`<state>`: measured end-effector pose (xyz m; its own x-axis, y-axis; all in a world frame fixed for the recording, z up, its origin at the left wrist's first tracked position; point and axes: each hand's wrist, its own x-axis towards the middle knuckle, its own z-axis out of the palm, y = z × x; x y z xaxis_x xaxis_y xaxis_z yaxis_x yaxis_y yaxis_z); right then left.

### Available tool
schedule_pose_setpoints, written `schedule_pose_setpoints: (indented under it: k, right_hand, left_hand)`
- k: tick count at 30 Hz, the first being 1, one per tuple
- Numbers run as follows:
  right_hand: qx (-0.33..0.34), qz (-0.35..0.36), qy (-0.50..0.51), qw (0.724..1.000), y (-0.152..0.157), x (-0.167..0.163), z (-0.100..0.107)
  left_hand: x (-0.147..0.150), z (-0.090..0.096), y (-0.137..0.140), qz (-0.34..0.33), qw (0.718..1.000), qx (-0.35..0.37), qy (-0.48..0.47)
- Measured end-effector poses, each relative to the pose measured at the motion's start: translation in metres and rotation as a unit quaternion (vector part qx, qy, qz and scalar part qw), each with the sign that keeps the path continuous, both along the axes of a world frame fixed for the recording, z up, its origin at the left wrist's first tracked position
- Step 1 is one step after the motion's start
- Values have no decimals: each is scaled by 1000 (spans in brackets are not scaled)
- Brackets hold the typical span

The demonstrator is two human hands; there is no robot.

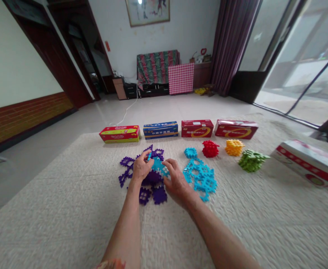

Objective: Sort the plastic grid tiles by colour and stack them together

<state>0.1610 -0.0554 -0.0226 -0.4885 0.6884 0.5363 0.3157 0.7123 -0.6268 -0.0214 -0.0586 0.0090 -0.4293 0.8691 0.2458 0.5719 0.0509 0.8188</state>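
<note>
Both hands are over a spread of purple toothed building tiles (160, 195) on the pale textured cover. Between them are light-blue interlocking tiles (157, 164), one with a window-like grid. My left hand (142, 167) is closed on a light-blue tile whose edge shows by the fingertips. My right hand (175, 180) has its thumb and fingers closed on the window tile at its right side. Whether the blue tiles between the hands are joined cannot be made out. Just right of my right hand lies a pile of light-blue tiles (200, 173).
Beyond the tiles stand a red and yellow-green box (119, 134), a blue box (160, 130) and two red boxes (197, 129). To the right sit red (210, 148), yellow (234, 147) and green (252, 160) tile blocks, then a white and red box (311, 161).
</note>
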Motion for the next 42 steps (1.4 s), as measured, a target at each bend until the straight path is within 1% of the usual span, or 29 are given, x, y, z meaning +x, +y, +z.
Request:
schedule_pose_setpoints:
  k: [6,10,13,17,18,20,22,25,27,28,30,32,34,36,38,40,42]
  right_hand:
    - [5,17,15,1000,0,-1,-3]
    - [18,24,22,999,1,0,-3]
    - [36,26,34,998,-1,-1,1]
    - [45,39,41,997,-5,-3,7]
    - [42,32,43,998,-6,-3,8]
    - [32,-5,51,998,-7,2,11]
    - [24,-51,60,997,-5,12,13]
    - [30,-91,61,994,-2,37,17]
    - [31,-110,44,993,0,56,19]
    - [30,-119,28,992,1,65,20]
    - [32,-137,-7,990,2,82,19]
    - [42,-156,-28,986,3,97,16]
    - [58,-168,-29,984,1,108,13]
    - [75,-171,-30,982,-2,115,8]
    - [88,-180,-44,979,-8,120,3]
    - [91,-207,-62,972,-15,122,-4]
    - [84,-236,-71,966,-19,123,-10]
  left_hand:
    - [-11,4,-2,-21,998,21,-54]
    - [-12,8,-7,-39,991,17,-129]
    - [-5,10,-8,-66,979,13,-191]
    - [18,7,-2,-104,961,9,-257]
    - [27,7,0,-106,958,14,-268]
    - [46,8,4,-93,954,39,-282]
    - [66,10,6,-101,947,53,-300]
    - [90,13,6,-156,925,35,-344]
    - [100,11,6,-195,916,18,-351]
    - [103,9,6,-208,919,10,-336]
    - [107,3,7,-220,940,-9,-261]
    - [108,-4,7,-214,966,-25,-145]
    - [108,-9,6,-198,980,-19,-26]
    - [109,-13,4,-170,983,4,73]
    - [111,-18,3,-141,979,25,145]
    - [114,-25,3,-126,973,41,189]
    - [117,-31,7,-120,969,58,209]
